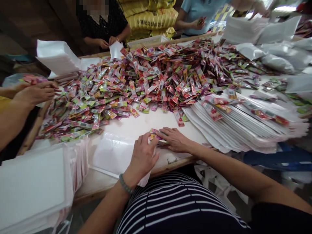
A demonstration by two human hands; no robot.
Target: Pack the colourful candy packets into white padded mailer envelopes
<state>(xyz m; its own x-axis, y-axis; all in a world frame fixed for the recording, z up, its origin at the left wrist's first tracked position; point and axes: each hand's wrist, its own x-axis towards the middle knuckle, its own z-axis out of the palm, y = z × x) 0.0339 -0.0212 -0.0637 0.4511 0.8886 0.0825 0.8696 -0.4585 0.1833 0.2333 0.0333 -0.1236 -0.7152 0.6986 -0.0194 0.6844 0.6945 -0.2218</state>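
Note:
A flat white plastic bag lies at the table's front edge, and part of it hangs over the edge below my left wrist. My left hand rests at the bag's right end with curled fingers on it, its palm side hidden. Just to the right, my right hand has its fingers closed over a few small colourful sachets, which lie between both hands near the bag's end. Beyond the hands spreads a large heap of sachets, mostly pink, red, purple and green.
Stacked white bags stand at front left; another fanned stack with loose sachets on top lies right. Filled bags sit at back right. Co-workers' hands at left and others across the table are busy. A wooden rim edges the table.

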